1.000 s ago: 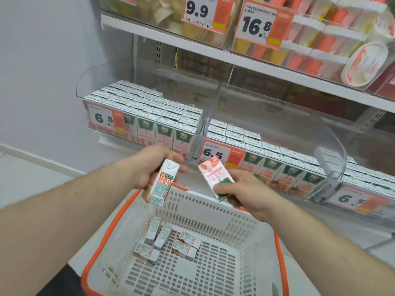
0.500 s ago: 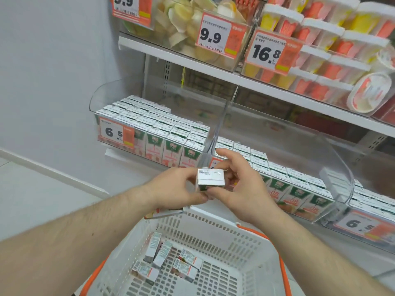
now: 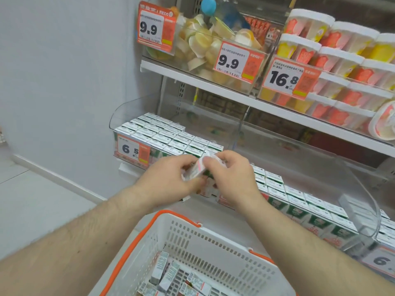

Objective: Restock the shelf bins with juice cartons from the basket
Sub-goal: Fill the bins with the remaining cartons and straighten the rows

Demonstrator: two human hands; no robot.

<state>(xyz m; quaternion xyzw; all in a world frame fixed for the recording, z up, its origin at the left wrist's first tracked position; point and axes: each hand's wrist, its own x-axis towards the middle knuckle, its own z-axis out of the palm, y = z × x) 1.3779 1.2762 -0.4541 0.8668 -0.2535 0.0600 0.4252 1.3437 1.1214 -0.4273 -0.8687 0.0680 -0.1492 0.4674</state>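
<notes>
Both hands' fingers (image 3: 215, 161) around juice cartons (image 3: 195, 169), before clear shelf bins (image 3: 363, 189), grey wall (image 3: 64, 82) alongside.

Small white juice carton (image 3: 197, 169): motion-blurred, largely covered by left hand (image 3: 168, 178) and right hand (image 3: 228, 178); print unreadable. White perforated plastic basket with orange rim (image 3: 213, 236): near end cut off by bottom edge. Loose cartons inside basket (image 3: 171, 274): partly cropped. Third clear plastic shelf bin (image 3: 382, 259): cut by right edge, price tag incomplete.

Upper price tags (image 3: 232, 61) read 9.9, 9.9, 16.8; the carton bin tag (image 3: 132, 149) reads 6.5.
</notes>
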